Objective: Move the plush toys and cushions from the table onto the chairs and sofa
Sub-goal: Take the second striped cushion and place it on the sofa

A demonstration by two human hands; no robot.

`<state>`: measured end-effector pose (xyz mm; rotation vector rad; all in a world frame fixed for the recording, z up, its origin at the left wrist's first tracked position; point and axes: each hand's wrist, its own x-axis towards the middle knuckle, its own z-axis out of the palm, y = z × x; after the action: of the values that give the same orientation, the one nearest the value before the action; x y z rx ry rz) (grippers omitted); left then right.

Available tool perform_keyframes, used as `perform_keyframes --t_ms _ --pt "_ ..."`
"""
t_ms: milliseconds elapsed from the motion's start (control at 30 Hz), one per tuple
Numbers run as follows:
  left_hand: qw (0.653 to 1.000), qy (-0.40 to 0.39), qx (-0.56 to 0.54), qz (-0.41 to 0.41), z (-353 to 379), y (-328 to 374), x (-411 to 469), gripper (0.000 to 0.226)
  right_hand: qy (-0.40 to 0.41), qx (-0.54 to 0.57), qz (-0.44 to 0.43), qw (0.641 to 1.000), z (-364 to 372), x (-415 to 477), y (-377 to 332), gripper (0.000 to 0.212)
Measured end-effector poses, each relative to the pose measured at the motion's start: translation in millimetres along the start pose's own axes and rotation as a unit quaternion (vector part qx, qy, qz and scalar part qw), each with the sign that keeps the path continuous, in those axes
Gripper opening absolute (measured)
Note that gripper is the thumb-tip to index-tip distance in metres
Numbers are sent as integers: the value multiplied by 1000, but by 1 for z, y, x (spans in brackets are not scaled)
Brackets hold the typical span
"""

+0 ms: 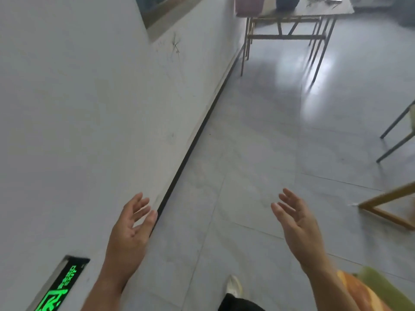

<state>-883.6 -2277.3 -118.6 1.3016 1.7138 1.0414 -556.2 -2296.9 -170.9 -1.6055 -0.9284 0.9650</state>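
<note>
My left hand (132,223) and my right hand (296,218) are both held out in front of me above the grey floor, fingers apart, holding nothing. At the far top stands a dark folding table (327,9) on thin metal legs. A pink cushion-like thing (249,4) and a dark blue rounded thing (287,2) sit on it, both cut off by the frame's top edge. An orange and green soft thing (368,288) shows at the bottom right corner, beside my right forearm.
A white wall (89,108) with a black skirting strip runs along my left. A green lit exit sign (58,286) sits low in it. Chair legs (395,135) and a wooden frame (386,209) stand at the right edge. My shoe (233,286) shows below.
</note>
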Motion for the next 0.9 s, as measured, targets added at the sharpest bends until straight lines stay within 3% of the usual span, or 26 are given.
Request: perform_keyframes --t_ms 167,333,500,800,900 --pt "999 20 -40 22 18 51 130 47 -5 -8 -29 1000 28 128 -60 51" --pt "994 55 -89 20 71 53 262 49 30 -8 -16 999 53 258 -62 49" --pt "996 15 -89 6 130 62 435 42 82 -31 11 996 86 407 -75 47" --pt "988 -120 -79 52 276 206 717 49 178 -46 -3 983 83 636 -159 61" --pt "984 -152 -66 70 342 233 794 51 217 -30 5 976 75 716 -157 55"
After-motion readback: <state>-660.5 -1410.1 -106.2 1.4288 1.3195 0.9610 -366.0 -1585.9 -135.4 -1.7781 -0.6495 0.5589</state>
